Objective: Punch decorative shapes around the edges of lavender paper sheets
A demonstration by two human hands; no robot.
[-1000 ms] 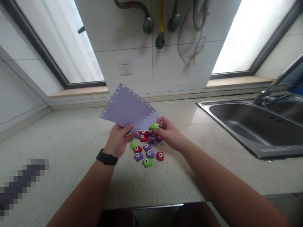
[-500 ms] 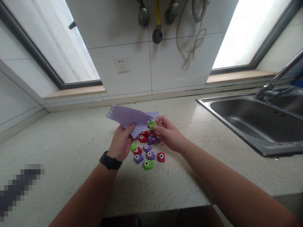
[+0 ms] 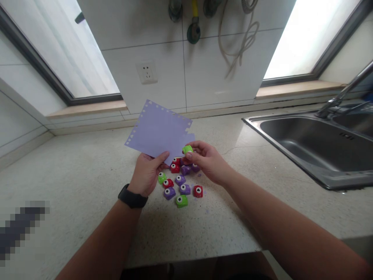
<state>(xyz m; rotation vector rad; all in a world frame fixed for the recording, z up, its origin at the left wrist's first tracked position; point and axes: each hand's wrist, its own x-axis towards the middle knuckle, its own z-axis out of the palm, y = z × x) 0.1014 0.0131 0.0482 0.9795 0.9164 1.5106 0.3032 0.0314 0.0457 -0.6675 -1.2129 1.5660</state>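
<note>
A sheet of purple paper (image 3: 159, 130) with small shapes punched along its edges is tilted up over the counter. My left hand (image 3: 147, 173) pinches its lower edge between thumb and fingers. In my right hand (image 3: 208, 161) is a small green craft punch (image 3: 187, 149), held by thumb and fingertips close to the paper's right edge. Below the hands lie several more punches, among them a red punch (image 3: 198, 191), a purple punch (image 3: 184, 189) and a green punch (image 3: 182, 201). Tiny purple paper bits are scattered near them. Some punches behind are partly hidden by my hands and the paper.
The speckled counter (image 3: 96, 167) meets a tiled wall with a power socket (image 3: 147, 73). To the right is a steel sink (image 3: 297, 144) with a faucet (image 3: 332, 105). Pipes and a looped cord (image 3: 241, 50) hang on the wall above.
The paper has turned from a shallow slant to facing me, its punched far edge now raised. The green punch has come slightly away from the paper's corner. My view has shifted a little downward.
</note>
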